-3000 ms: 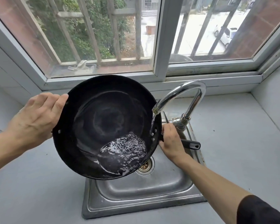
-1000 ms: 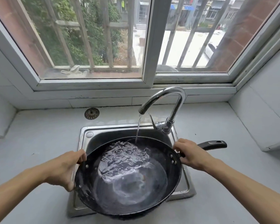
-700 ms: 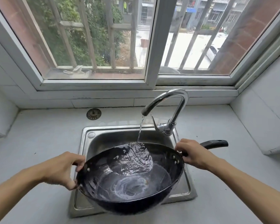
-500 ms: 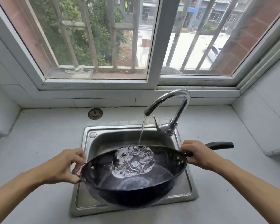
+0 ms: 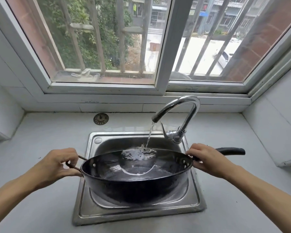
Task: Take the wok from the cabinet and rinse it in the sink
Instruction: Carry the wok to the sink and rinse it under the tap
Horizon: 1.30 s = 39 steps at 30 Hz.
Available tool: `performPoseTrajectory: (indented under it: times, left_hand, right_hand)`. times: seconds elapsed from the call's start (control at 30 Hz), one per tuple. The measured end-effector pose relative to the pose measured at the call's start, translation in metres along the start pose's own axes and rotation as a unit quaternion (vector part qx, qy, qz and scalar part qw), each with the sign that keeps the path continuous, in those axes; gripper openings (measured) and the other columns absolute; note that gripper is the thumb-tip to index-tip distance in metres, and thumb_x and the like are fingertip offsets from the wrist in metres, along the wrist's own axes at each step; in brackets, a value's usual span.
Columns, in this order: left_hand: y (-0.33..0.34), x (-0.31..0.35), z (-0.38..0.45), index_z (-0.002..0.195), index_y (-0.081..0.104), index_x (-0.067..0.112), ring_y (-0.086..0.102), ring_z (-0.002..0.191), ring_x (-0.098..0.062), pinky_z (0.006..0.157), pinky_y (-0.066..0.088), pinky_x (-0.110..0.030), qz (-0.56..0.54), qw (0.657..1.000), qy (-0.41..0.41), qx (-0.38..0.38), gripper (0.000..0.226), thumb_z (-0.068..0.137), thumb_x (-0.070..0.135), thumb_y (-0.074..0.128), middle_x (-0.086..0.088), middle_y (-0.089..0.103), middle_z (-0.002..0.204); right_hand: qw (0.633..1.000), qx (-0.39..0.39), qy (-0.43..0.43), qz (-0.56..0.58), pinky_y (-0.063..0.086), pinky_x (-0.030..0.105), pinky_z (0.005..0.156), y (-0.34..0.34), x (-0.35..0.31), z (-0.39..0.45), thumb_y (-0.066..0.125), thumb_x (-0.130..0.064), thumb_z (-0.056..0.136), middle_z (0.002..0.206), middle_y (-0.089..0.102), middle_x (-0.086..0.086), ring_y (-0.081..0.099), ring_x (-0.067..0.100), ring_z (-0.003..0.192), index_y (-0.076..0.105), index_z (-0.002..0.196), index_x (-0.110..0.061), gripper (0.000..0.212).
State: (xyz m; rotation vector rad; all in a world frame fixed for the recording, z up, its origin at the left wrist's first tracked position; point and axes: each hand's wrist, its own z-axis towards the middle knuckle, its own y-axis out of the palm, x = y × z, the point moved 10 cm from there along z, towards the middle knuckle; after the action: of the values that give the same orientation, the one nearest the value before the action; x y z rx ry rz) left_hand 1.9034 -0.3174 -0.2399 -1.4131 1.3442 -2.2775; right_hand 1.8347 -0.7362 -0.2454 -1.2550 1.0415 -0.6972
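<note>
Tipped further toward the viewer than a moment earlier, the wok point(image 5: 138, 180) hung over the sink point(image 5: 194, 195) at lower centre.
Its long handle point(image 5: 230, 151) pointed right; left hand point(image 5: 55, 165) gripped the loop handle point(image 5: 74, 163), right hand point(image 5: 207, 158) gripped the long one, under the faucet point(image 5: 180, 111) stream.

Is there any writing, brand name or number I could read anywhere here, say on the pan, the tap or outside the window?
None can be read.
wok: no mark or brand visible.
faucet: plain chrome, no lettering visible.
sink: no stamp visible.
window frame: a faint smudge, perhaps print, too small and blurred to read.
Buildings outside: coloured patches, perhaps signs, too blurred to read.
</note>
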Motion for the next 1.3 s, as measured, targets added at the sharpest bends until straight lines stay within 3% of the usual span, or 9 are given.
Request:
performPoseTrajectory:
  times: [0.13,0.23,0.33,0.4,0.53,0.77,0.9,1.1,1.3]
  left_hand:
    - [-0.007,-0.001,0.002,0.063,0.045,0.021,0.041,0.061,-0.012,0.056,0.037,-0.026,0.009,1.000,0.006,0.003,0.055,0.072,0.070,0.068,0.009,0.046,0.067]
    - [-0.007,-0.007,0.001,0.064,0.044,0.022,0.040,0.062,-0.013,0.057,0.038,-0.029,0.018,1.000,0.003,-0.005,0.054,0.070,0.068,0.071,0.007,0.047,0.068]
    - [-0.002,-0.014,-0.001,0.064,0.045,0.020,0.041,0.061,-0.013,0.057,0.040,-0.030,0.025,0.999,0.001,-0.021,0.053,0.068,0.062,0.076,0.007,0.048,0.068]
    - [0.000,-0.017,0.000,0.063,0.045,0.020,0.043,0.061,-0.014,0.057,0.039,-0.028,0.021,0.999,0.001,-0.025,0.052,0.067,0.060,0.079,0.006,0.049,0.068]
    - [0.002,-0.022,0.000,0.061,0.045,0.021,0.045,0.063,-0.017,0.058,0.039,-0.028,0.004,1.000,-0.012,-0.024,0.049,0.065,0.054,0.082,0.003,0.050,0.070]
    - [-0.011,-0.037,0.005,0.064,0.052,0.018,0.050,0.067,-0.020,0.065,0.042,-0.031,-0.015,0.998,-0.063,-0.014,0.046,0.059,0.052,0.082,0.002,0.053,0.069]
    - [-0.013,-0.032,0.005,0.076,0.060,0.016,0.058,0.078,-0.023,0.077,0.050,-0.031,-0.070,0.995,-0.061,-0.041,0.035,0.068,0.047,0.077,0.000,0.060,0.080]
    - [-0.012,-0.027,0.001,0.079,0.068,0.016,0.061,0.083,-0.021,0.085,0.051,-0.023,-0.101,0.993,-0.061,-0.017,0.047,0.072,0.062,0.071,0.000,0.060,0.094]
    - [-0.013,-0.021,0.002,0.090,0.065,0.016,0.065,0.084,-0.023,0.084,0.055,-0.030,-0.096,0.995,-0.038,0.007,0.048,0.078,0.063,0.067,-0.001,0.062,0.091]
  right_hand:
    - [0.998,0.027,-0.037,-0.044,0.050,0.035,0.060,-0.007,-0.008,-0.003,0.065,-0.020,0.083,0.087,0.053,0.000,0.050,0.019,0.074,0.059,0.093,-0.014,0.013]
    - [0.997,-0.031,-0.035,-0.054,0.048,0.029,0.065,0.000,-0.004,-0.007,0.076,-0.031,0.078,0.091,0.050,-0.003,0.048,0.016,0.078,0.053,0.093,-0.016,0.031]
    - [0.998,-0.006,-0.034,-0.060,0.048,0.031,0.060,0.001,-0.007,-0.010,0.073,-0.005,0.072,0.086,0.049,-0.001,0.048,0.018,0.072,0.050,0.087,-0.015,0.030]
    - [0.997,0.025,-0.028,-0.067,0.047,0.033,0.055,-0.002,-0.009,-0.011,0.070,0.002,0.069,0.081,0.049,0.000,0.047,0.020,0.067,0.050,0.083,-0.013,0.029]
    - [0.996,0.066,-0.011,-0.062,0.047,0.037,0.053,-0.009,-0.004,-0.011,0.075,0.001,0.066,0.075,0.054,0.001,0.051,0.024,0.063,0.053,0.081,-0.015,0.031]
    - [0.999,0.033,0.004,0.011,0.050,0.032,0.060,-0.009,-0.001,-0.011,0.077,0.000,0.069,0.082,0.055,-0.004,0.051,0.015,0.069,0.057,0.086,-0.014,0.029]
    - [0.999,0.019,0.013,0.032,0.051,0.033,0.062,-0.010,0.006,-0.011,0.075,-0.002,0.072,0.084,0.054,-0.008,0.052,0.012,0.071,0.057,0.087,-0.017,0.028]
    - [0.999,0.007,0.018,0.028,0.051,0.030,0.066,-0.008,0.011,-0.012,0.075,-0.003,0.072,0.087,0.051,-0.010,0.051,0.011,0.075,0.057,0.089,-0.018,0.029]
    - [1.000,0.007,0.011,0.013,0.046,0.026,0.067,-0.001,0.014,-0.016,0.074,-0.005,0.073,0.088,0.046,-0.012,0.045,0.011,0.079,0.052,0.088,-0.020,0.031]
